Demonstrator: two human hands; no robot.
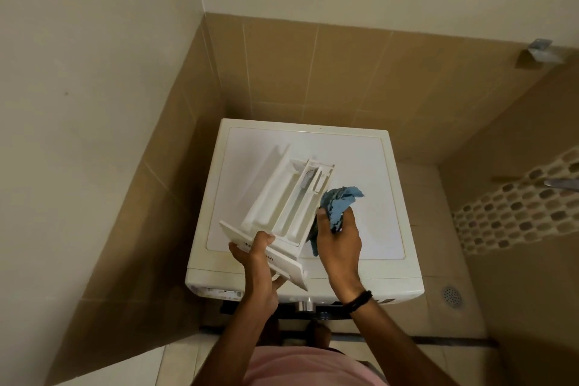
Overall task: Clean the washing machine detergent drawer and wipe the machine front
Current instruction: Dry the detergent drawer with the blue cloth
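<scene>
Holding the white plastic detergent drawer [288,197] tilted above the white washing machine top [360,172] near its front edge, the left hand [253,257] clamps its faceplate while the right hand [340,236] grips a crumpled blue cloth [338,202] against its side. Drawer wiping seems underway; next, the cloth should go into the compartments.

Person seen from a head-worn view; two bare forearms enter from the bottom edge, no sleeves visible along either. Left hand [257,255]: no ring, band or glove seen on the visible part. Right hand [340,240]: likewise bare of rings on the visible side. A black band [360,300] circles the right wrist; it looks like a thin cord or elastic, doubled, detail too small to confirm. A pink shirt [300,367] fills the bottom centre, plain fabric, no print or seam visible. Fingernails short where visible.
</scene>
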